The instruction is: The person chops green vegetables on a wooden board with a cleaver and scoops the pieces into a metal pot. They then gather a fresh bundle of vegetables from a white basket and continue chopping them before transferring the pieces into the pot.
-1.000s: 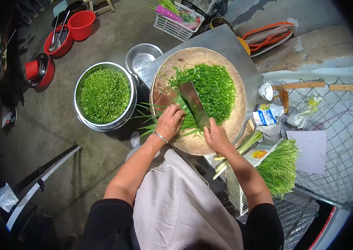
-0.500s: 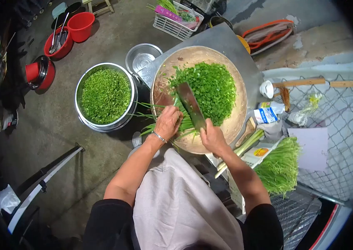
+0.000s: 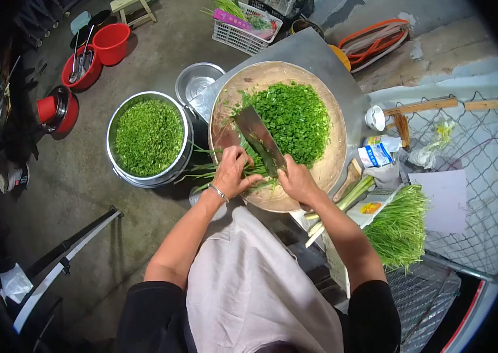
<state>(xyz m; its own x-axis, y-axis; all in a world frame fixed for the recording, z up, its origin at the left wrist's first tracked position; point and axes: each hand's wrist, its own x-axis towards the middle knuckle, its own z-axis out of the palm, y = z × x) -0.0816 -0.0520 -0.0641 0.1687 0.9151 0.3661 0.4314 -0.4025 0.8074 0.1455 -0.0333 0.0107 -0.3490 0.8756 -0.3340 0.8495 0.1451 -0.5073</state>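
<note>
On a round wooden board point(image 3: 331, 147) lies a heap of chopped greens point(image 3: 299, 123). My right hand point(image 3: 299, 182) grips a cleaver point(image 3: 255, 132) whose broad blade stands between the heap and my left hand. My left hand point(image 3: 234, 175), with a bracelet at its wrist, presses on a bunch of long green stalks point(image 3: 202, 170) left of the blade; its thumb points toward the cleaver. The stalk ends stick out over the board's left edge. A metal pot point(image 3: 187, 144) full of chopped greens point(image 3: 149, 138) stands left of the board.
Long greens point(image 3: 399, 226) fill a white basket at the right, beside pale stalks point(image 3: 355, 191), packets point(image 3: 375, 155) and a small white bowl point(image 3: 375, 118). Behind the pot is a metal basin point(image 3: 198, 82). Red buckets point(image 3: 112, 44) stand at upper left, a white crate point(image 3: 240, 36) at the top.
The cleaver has shifted slightly left with my right hand. My left hand has moved slightly left, and its thumb is now spread away from its fingers.
</note>
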